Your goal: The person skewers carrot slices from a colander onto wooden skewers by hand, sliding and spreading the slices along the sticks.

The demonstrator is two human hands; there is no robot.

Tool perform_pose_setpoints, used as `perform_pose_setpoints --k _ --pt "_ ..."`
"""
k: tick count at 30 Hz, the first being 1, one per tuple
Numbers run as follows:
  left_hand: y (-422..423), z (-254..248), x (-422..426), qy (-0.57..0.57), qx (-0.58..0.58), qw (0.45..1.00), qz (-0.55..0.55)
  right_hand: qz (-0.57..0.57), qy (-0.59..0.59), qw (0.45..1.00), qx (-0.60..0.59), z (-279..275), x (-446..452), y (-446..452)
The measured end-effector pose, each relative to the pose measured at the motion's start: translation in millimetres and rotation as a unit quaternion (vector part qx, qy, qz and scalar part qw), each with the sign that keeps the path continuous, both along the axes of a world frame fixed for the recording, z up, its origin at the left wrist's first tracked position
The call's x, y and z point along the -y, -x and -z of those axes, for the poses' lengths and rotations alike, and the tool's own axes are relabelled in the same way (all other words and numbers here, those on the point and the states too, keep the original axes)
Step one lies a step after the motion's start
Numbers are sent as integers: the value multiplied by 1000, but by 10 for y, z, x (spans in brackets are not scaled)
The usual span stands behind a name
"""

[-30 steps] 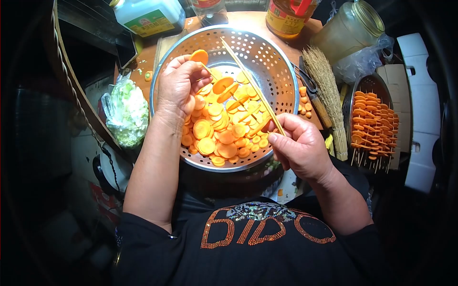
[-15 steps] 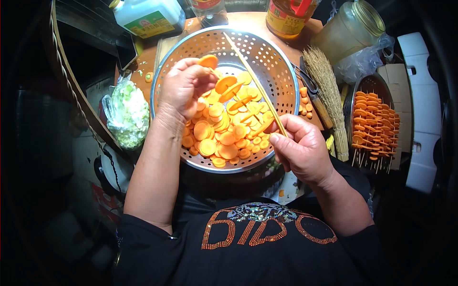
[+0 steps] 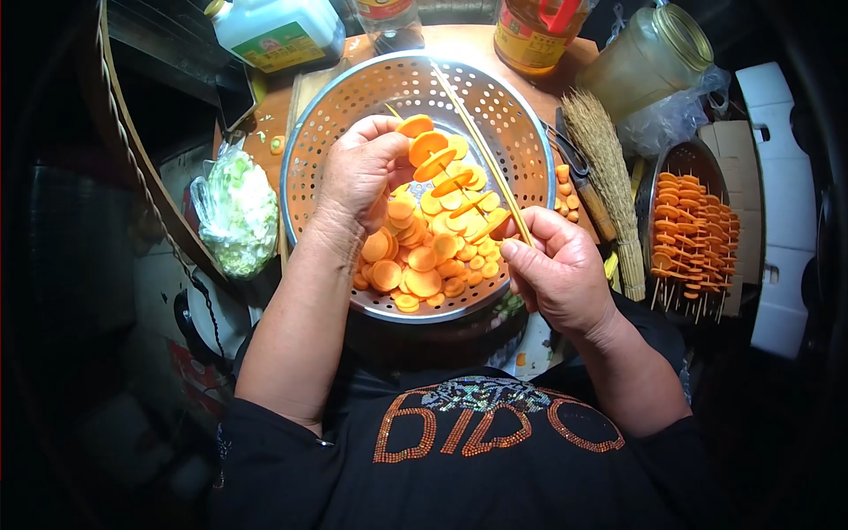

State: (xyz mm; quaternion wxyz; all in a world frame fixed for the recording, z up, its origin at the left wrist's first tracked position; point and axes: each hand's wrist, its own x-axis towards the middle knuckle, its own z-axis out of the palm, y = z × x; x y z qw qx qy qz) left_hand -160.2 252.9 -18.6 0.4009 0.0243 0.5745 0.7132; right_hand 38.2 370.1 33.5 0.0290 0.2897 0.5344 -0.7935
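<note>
Over the metal colander [image 3: 322, 110], my right hand [image 3: 565, 278] is closed round several bamboo skewers. Bare skewers [image 3: 473, 132] point up and away from it, while another carries spaced carrot slices [image 3: 452, 183] and slants up to the left. My left hand [image 3: 362, 172] pinches the endmost carrot slice [image 3: 413, 125] on that skewer, and the pointed tip [image 3: 392, 111] sticks out past it. Beneath both hands lies a heap of loose carrot slices [image 3: 422, 258] in the colander. My left fingertips are partly hidden behind the slices.
Finished carrot skewers [image 3: 693, 230] lie in an oval basket on the right. Beside the colander are a straw brush [image 3: 609, 177], scissors [image 3: 570, 150] and carrot pieces [image 3: 565, 190]. Bagged chopped greens [image 3: 234, 212] sit left. A jug [image 3: 278, 35], an oil bottle [image 3: 539, 35] and a jar [image 3: 649, 57] stand behind.
My left hand has moved right and slightly down, bringing its carrot slice onto the skewer near the others. The skewer tip now shows beyond it. My right hand has barely moved.
</note>
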Motion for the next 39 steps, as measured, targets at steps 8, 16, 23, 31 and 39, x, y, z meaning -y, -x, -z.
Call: perform_pose_setpoints --k 8,16,23,31,39 --pt "-68 -30 -59 25 -5 1000 -15 1 -15 1000 -1 64 19 -11" --pt "-119 72 -121 33 0 999 -12 -16 -15 1000 19 15 31 -32" --pt "-221 134 -245 28 13 1000 2 -18 -51 999 6 103 84 -79" --pt "-206 216 -328 60 9 998 22 -25 -34 999 9 71 36 -73" --pt "-198 76 -239 17 11 1000 -14 -27 -54 998 6 86 69 -71"
